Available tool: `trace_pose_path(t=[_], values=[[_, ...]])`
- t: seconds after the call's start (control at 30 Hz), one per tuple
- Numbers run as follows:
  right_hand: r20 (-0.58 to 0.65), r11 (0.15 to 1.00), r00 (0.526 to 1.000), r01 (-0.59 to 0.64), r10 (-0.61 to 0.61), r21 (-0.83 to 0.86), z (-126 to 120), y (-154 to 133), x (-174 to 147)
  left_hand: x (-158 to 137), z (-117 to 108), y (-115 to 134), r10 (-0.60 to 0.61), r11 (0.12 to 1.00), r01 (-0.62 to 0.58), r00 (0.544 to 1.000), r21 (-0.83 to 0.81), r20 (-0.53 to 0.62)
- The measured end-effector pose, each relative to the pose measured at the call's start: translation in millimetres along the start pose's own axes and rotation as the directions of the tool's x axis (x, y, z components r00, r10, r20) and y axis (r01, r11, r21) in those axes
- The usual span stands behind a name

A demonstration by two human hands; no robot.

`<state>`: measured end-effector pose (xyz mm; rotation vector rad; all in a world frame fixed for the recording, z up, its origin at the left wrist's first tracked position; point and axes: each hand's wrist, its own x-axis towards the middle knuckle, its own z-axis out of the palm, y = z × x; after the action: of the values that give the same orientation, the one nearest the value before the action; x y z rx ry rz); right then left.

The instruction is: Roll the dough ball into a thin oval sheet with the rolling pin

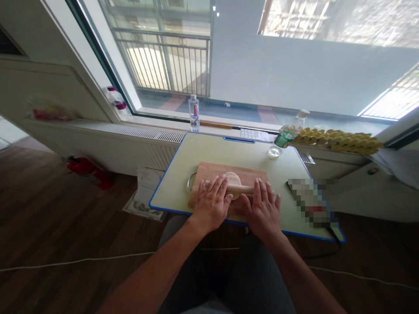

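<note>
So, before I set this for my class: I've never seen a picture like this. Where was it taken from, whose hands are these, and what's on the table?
There is no machine here. One camera, worn on a person's head, looks forward and down, so you see that person's own bare hands. The left hand and right hand rest palm-down on a wooden rolling pin, one towards each end. The pin lies across a flat, pale disc, perhaps dough, on a wooden board. Beneath is a pale table with a blue edge. Also on it, at the right, is a pixelated item that I cannot identify.
</note>
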<state>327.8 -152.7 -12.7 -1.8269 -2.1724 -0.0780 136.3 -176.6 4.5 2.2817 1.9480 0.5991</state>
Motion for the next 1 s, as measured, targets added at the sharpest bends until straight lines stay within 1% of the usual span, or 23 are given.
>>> trace_pose_path(t=[0.07, 0.13, 0.3, 0.4, 0.47, 0.6, 0.77, 0.83, 0.9, 1.0], values=[[-0.021, 1.0, 0.999, 0.026, -0.026, -0.01, 1.3, 1.5, -8.3, -7.8, 1.5, 0.7, 0.01, 1.0, -0.01, 1.0, 0.015, -0.011], [-0.017, 1.0, 1.0, 0.02, -0.02, -0.02, 1.4, 1.1, -6.4, -5.1, 1.5, 0.5, 0.003, 1.0, -0.002, 1.0, 0.024, -0.007], [0.027, 0.999, 0.999, -0.04, 0.041, -0.029, -1.1, -4.6, 18.9, 24.8, -2.7, -2.8, -0.03, 1.0, 0.03, 0.999, 0.004, 0.033], [0.037, 0.998, 0.998, -0.051, 0.052, -0.02, -2.1, -6.8, 31.8, 40.8, -6.8, -3.9, -0.038, 0.999, 0.038, 0.998, 0.001, 0.054], [0.039, 0.999, 0.998, -0.052, 0.053, -0.015, -2.1, -6.9, 36.2, 45.9, -9.5, -3.3, -0.041, 0.999, 0.041, 0.996, 0.004, 0.074], [0.029, 0.999, 0.999, -0.044, 0.044, -0.014, -0.5, -5.4, 31.8, 39.4, -10.6, -0.1, -0.063, 0.998, 0.063, 0.994, 0.007, 0.085], [0.002, 1.0, 1.0, -0.02, 0.02, -0.016, 1.9, -3.1, 6.6, 14.1, -3.6, 0.7, -0.044, 0.999, 0.043, 0.998, 0.008, 0.036], [0.001, 1.0, 1.0, -0.013, 0.013, -0.021, 1.7, -2.6, 0.4, 9.7, -2.1, 0.1, -0.033, 0.999, 0.034, 0.999, -0.001, 0.032], [0.017, 0.999, 1.0, -0.016, 0.016, -0.028, 0.7, -2.8, 3.2, 14.0, -2.1, -1.0, -0.041, 0.999, 0.041, 0.999, -0.01, 0.035], [0.055, 0.998, 0.998, -0.04, 0.042, -0.04, -2.0, -5.2, 25.7, 35.4, -3.7, -3.9, -0.056, 0.998, 0.057, 0.997, -0.008, 0.061]])
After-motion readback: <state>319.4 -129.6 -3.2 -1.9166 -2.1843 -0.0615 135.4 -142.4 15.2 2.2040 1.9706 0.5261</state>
